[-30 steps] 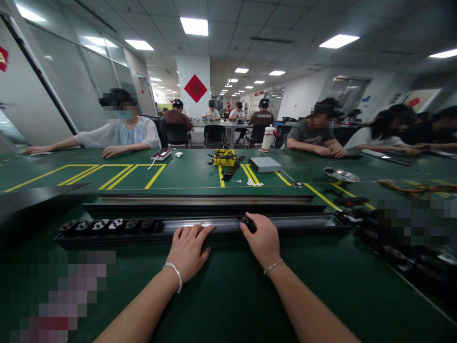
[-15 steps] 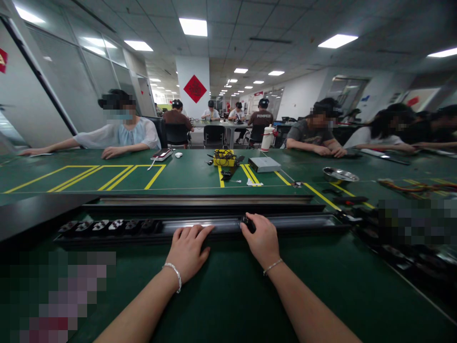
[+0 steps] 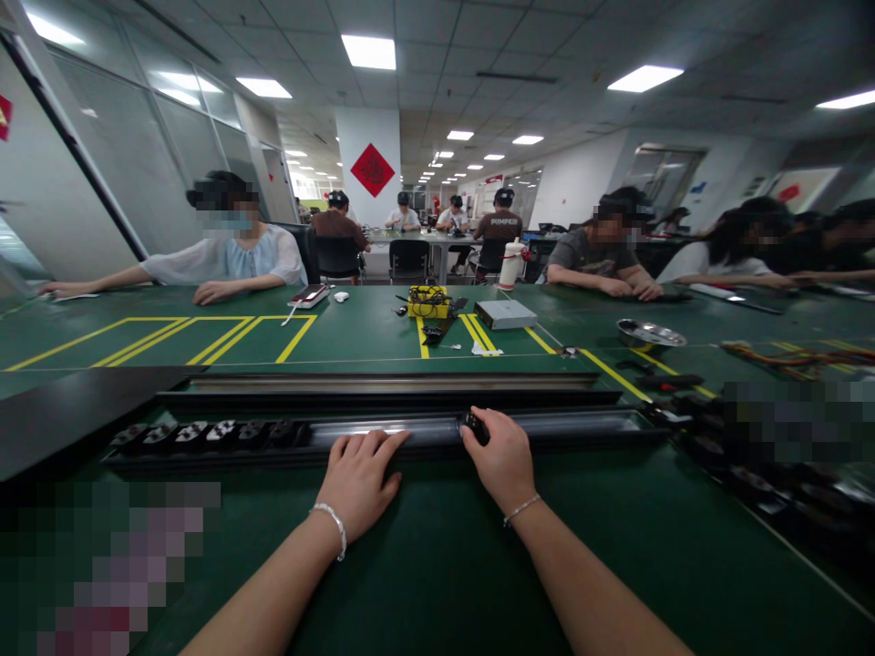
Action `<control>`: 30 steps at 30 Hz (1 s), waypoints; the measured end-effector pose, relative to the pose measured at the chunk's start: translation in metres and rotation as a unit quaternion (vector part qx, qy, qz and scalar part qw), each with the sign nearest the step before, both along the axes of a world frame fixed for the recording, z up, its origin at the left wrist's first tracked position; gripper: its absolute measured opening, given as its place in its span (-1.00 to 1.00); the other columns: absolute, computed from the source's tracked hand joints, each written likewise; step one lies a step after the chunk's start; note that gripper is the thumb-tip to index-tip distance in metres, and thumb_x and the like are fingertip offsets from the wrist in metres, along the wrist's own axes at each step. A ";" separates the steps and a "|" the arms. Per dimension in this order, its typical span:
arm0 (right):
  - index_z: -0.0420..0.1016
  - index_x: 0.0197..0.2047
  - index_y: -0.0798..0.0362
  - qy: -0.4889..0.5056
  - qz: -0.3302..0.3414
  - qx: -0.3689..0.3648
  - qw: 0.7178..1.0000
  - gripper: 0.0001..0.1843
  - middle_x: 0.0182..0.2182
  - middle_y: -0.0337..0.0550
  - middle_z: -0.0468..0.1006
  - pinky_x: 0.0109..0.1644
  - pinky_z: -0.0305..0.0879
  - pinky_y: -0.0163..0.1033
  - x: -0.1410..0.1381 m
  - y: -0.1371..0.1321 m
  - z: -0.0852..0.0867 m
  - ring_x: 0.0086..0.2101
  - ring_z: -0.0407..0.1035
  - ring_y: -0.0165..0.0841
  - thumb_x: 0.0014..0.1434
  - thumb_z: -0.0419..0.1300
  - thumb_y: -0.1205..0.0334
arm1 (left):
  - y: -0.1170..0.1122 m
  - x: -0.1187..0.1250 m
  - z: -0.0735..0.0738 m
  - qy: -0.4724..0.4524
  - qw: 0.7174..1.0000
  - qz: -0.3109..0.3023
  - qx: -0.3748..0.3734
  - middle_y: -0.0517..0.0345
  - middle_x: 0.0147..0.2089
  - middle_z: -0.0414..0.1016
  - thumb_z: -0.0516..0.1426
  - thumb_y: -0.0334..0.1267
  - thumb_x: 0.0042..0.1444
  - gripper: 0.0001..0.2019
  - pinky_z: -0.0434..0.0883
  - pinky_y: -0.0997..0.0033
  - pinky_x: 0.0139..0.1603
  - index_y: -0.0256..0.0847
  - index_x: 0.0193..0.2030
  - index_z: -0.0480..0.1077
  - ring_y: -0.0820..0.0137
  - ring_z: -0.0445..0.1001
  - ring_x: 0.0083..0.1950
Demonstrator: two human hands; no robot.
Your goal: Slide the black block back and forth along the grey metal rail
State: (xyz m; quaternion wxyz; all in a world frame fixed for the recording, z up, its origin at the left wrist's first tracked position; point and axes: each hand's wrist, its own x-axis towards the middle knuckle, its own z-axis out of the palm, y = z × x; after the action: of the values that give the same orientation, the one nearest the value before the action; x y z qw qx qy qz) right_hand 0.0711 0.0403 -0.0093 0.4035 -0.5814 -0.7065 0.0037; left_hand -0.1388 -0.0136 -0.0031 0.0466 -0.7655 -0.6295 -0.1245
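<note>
A long black channel-shaped rail (image 3: 581, 426) lies across the table before me. Several square socket modules (image 3: 222, 433), some black and some with paler faces, sit in a row inside its left end. My right hand (image 3: 504, 456) grips a small black socket module (image 3: 474, 426) between thumb and fingers, at the rail's channel right of the middle. Whether the module touches the channel floor is hidden by the fingers. My left hand (image 3: 359, 478) rests over the rail's near edge, fingers stretched out and slightly apart, holding nothing.
Behind the rail lies a second long strip (image 3: 396, 383). On the right are a metal bowl (image 3: 651, 334), coloured wires (image 3: 772, 351) and a dark heap of parts (image 3: 758, 483). Farther back stand a yellow box with cables (image 3: 429, 301) and a grey box (image 3: 506, 315). Several people sit around.
</note>
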 end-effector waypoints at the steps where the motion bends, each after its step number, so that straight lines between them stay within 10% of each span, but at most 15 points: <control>1: 0.46 -0.12 0.08 0.000 -0.001 -0.001 1.000 -0.66 -0.17 -0.04 0.51 0.01 0.16 -0.08 0.000 0.000 0.000 -0.10 0.33 -0.22 0.05 0.08 0.16 | 0.000 0.000 0.000 -0.001 1.000 -0.001 0.001 0.15 0.04 0.31 0.00 -0.19 0.05 -0.50 0.02 0.17 0.08 0.10 0.17 0.10 0.28 0.24 0.00; 30: 0.45 -0.14 0.13 0.024 0.005 0.003 1.000 -0.67 -0.19 -0.04 0.51 0.03 0.20 -0.10 0.002 0.000 0.001 -0.13 0.35 -0.23 0.04 0.07 0.21 | 0.000 0.000 0.001 -0.007 1.000 -0.007 0.008 0.16 0.02 0.32 0.01 -0.20 0.04 -0.50 0.02 0.16 0.08 0.10 0.17 0.10 0.28 0.23 0.01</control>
State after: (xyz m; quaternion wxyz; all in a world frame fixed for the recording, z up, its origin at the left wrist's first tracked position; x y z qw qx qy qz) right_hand 0.0734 0.0408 -0.0083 0.4224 -0.5762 -0.6995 0.0171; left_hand -0.1391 -0.0140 -0.0024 0.0474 -0.7688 -0.6232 -0.1352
